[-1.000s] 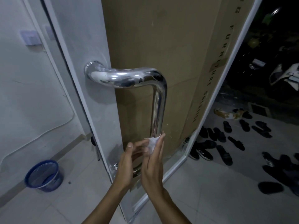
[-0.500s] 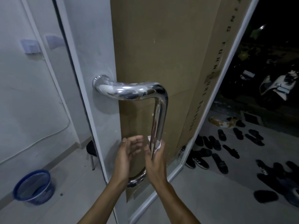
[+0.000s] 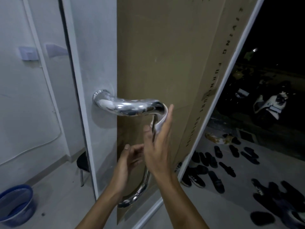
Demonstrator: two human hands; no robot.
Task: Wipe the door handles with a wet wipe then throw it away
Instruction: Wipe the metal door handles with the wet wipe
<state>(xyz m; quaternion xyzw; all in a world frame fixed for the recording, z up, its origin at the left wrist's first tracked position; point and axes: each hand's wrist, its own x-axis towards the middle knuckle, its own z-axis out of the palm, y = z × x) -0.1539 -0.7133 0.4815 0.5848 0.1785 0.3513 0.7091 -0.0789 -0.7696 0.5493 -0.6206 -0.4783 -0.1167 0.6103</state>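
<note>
Since half a second ago, the right hand (image 3: 158, 146) has slid up the chrome door handle (image 3: 130, 107), from low on the upright bar to the upper bend, carrying the wet wipe (image 3: 162, 120) with it. The left hand (image 3: 130, 158) has stayed lower, beside the bar.

From the head view, the handle is a long pull bar whose long axis runs up and down the door (image 3: 95, 63). Its top arm juts out level from the white door face toward the right, then curves down into the upright section; the lower end curves back to the door near the bottom of the frame. The right hand presses the white wipe against the outer side of the upper bend, fingers stretched long and pointing up, thumb on the near side of the bar, so the hand is clamped on the wipe and the bar together. The wipe shows only as a narrow white strip between the fingers and the metal. The left hand sits just below and left of the right, fingers loosely curled and apart, holding nothing.

A tall cardboard sheet (image 3: 165, 55) stands behind the handle. A blue basket (image 3: 14, 205) sits on the floor at lower left, well apart from the door. Dark sandals (image 3: 216, 179) lie scattered on the floor outside at right.
</note>
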